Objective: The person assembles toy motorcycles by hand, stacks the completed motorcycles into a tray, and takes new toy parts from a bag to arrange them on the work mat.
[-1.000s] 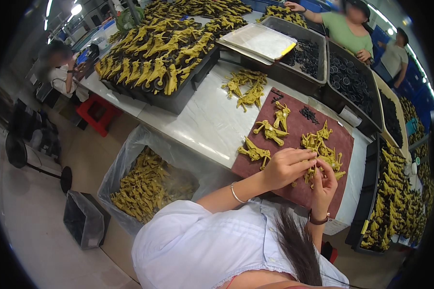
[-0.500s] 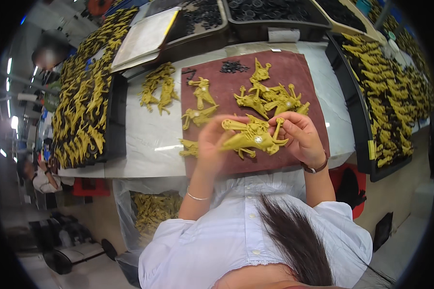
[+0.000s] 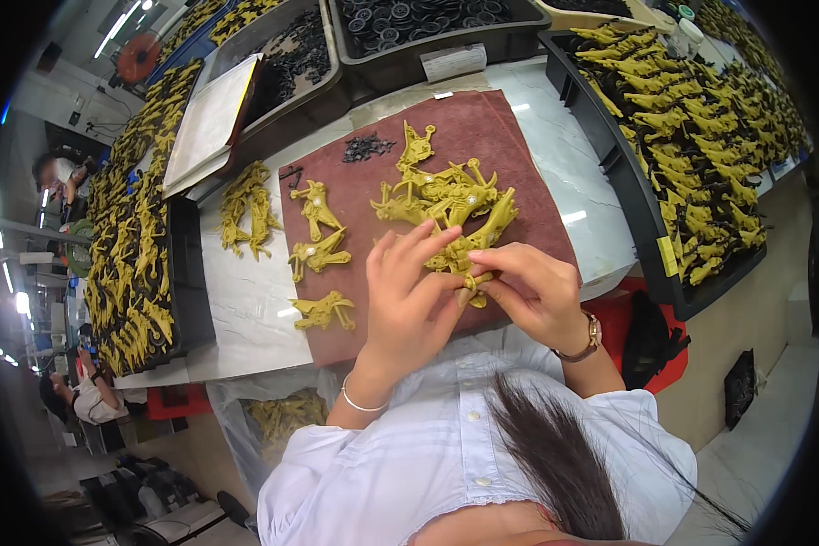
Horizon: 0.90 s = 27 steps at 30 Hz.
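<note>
A yellow plastic part (image 3: pixel 488 235), shaped like a toy motorcycle body, is held low over the maroon cloth (image 3: pixel 539 187). My left hand (image 3: pixel 411 296) pinches its near end between thumb and index finger, the other fingers fanned out. From the other side, my right hand (image 3: pixel 539 293) grips the same end with thumb and fingertips. The fingers hide much of that end. Just beyond lies a heap of similar yellow parts (image 3: pixel 439 194). More yellow parts (image 3: pixel 318 253) rest on the cloth to the left, near a small pile of black pieces (image 3: pixel 368 147).
Yellow parts (image 3: pixel 250 209) sit on the white tabletop (image 3: pixel 220 284) at left. Loaded black trays (image 3: pixel 601 150) flank both sides. Bins at the back hold black wheels (image 3: pixel 396 20) and small black pieces (image 3: pixel 291 55). A paper stack (image 3: pixel 211 123) leans there. Co-workers (image 3: pixel 96 391) are far left.
The held part has swung from roughly level to pointing away from me. My left hand has moved from its rear to the near end, beside my right hand. The whole view has shifted.
</note>
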Each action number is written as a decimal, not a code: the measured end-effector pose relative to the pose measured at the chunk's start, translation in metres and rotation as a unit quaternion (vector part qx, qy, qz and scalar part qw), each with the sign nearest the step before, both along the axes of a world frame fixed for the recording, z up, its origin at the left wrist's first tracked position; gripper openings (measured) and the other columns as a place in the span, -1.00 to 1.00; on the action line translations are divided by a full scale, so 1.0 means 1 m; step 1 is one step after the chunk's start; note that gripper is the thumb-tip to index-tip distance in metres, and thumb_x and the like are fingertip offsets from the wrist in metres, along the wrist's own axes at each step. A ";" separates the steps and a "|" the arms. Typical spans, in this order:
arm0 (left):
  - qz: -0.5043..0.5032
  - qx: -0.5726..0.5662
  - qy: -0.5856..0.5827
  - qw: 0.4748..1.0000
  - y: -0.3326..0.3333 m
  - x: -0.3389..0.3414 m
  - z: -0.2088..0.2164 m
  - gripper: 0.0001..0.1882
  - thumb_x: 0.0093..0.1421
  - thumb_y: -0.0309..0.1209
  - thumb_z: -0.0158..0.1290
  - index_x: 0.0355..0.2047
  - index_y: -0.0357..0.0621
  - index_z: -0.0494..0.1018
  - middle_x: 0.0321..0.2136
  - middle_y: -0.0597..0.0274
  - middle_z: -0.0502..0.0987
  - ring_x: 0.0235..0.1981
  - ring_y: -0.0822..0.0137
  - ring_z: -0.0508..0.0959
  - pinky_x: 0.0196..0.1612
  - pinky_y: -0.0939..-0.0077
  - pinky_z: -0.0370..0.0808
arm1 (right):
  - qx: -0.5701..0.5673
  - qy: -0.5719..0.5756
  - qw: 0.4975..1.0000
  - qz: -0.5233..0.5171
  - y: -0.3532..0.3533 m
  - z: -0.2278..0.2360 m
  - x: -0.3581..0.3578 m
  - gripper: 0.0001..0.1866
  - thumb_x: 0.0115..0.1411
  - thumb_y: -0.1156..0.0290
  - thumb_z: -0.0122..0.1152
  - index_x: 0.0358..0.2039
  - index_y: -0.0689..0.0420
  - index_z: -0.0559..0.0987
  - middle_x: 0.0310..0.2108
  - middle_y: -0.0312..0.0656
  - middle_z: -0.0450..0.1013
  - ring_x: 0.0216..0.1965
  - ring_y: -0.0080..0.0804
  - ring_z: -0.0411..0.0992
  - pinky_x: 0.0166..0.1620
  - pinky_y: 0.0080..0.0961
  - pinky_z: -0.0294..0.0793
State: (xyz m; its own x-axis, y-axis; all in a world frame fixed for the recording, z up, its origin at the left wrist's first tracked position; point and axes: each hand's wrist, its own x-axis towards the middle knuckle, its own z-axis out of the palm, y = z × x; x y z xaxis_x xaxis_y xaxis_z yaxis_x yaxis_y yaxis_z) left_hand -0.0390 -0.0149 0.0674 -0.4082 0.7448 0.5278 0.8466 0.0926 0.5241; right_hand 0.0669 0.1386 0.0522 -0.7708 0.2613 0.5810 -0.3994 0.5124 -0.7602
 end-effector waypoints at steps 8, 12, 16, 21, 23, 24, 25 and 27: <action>-0.017 -0.007 0.095 0.995 0.027 -0.011 0.021 -0.87 -0.05 -0.47 0.19 -0.46 -0.09 0.47 -0.04 0.27 0.50 0.14 0.18 0.38 0.24 0.02 -0.03 | -0.010 0.008 0.997 -0.079 0.021 0.002 -0.003 -0.67 0.00 0.69 0.26 -0.17 0.26 0.51 -0.30 -0.12 0.54 -0.27 -0.35 0.56 -0.22 -0.54 0.54; -0.009 0.021 0.075 0.997 0.026 -0.021 0.031 -0.87 -0.04 -0.51 0.19 -0.49 -0.09 0.44 -0.12 0.24 0.54 0.09 0.17 0.45 0.23 0.10 0.07 | 0.076 0.042 0.978 -0.192 0.038 0.003 -0.017 -0.77 0.03 0.67 0.25 -0.25 0.28 0.53 -0.34 -0.12 0.54 -0.33 -0.36 0.55 -0.25 -0.56 0.52; 0.064 0.090 0.061 0.992 0.007 -0.042 0.038 -0.87 -0.06 -0.55 0.20 -0.50 -0.13 0.47 -0.25 0.15 0.59 -0.04 0.15 0.54 0.15 0.13 0.22 | -0.042 0.054 0.937 -0.342 0.083 -0.006 -0.018 -0.90 0.08 0.62 0.23 -0.35 0.29 0.55 -0.42 -0.11 0.52 -0.41 -0.35 0.53 -0.32 -0.52 0.49; 0.048 0.074 0.111 0.990 0.026 -0.075 0.017 -0.88 -0.08 -0.48 0.25 -0.53 -0.12 0.50 -0.35 0.28 0.59 -0.28 0.27 0.54 -0.02 0.25 0.32 | 0.080 -0.007 0.934 -0.349 0.113 -0.024 -0.030 -0.90 0.15 0.55 0.19 -0.32 0.31 0.55 -0.43 -0.17 0.51 -0.40 -0.53 0.50 -0.32 -0.63 0.49; 0.015 0.051 0.146 0.988 0.037 -0.088 0.006 -0.86 -0.07 -0.42 0.25 -0.51 -0.07 0.49 -0.39 0.38 0.57 -0.32 0.32 0.52 -0.07 0.31 0.31 | -0.038 -0.079 0.932 -0.353 0.122 -0.040 -0.029 -0.89 0.12 0.57 0.17 -0.32 0.32 0.54 -0.40 -0.04 0.52 -0.37 -0.23 0.54 -0.30 -0.50 0.55; 0.002 0.052 0.136 0.989 0.044 -0.095 0.000 -0.85 -0.11 -0.41 0.26 -0.51 -0.04 0.50 -0.43 0.40 0.55 -0.35 0.33 0.50 -0.08 0.31 0.31 | -0.037 -0.082 0.931 -0.354 0.122 -0.045 -0.029 -0.89 0.12 0.57 0.17 -0.32 0.32 0.54 -0.40 -0.04 0.52 -0.37 -0.23 0.54 -0.30 -0.50 0.55; -0.001 0.051 0.131 0.990 0.050 -0.101 0.000 -0.85 -0.11 -0.41 0.26 -0.51 -0.04 0.50 -0.43 0.40 0.55 -0.35 0.33 0.50 -0.08 0.31 0.31 | -0.011 -0.108 0.927 -0.358 0.123 -0.049 -0.027 -0.88 0.12 0.57 0.17 -0.31 0.32 0.54 -0.36 -0.01 0.52 -0.35 -0.19 0.54 -0.30 -0.48 0.56; -0.003 0.026 0.151 0.988 0.067 -0.112 -0.001 -0.84 -0.13 -0.39 0.25 -0.54 -0.05 0.49 -0.47 0.38 0.52 -0.37 0.30 0.50 -0.16 0.32 0.34 | 0.013 -0.142 0.919 -0.366 0.124 -0.057 -0.019 -0.86 0.11 0.58 0.16 -0.29 0.32 0.54 -0.32 0.01 0.51 -0.32 -0.16 0.54 -0.29 -0.47 0.57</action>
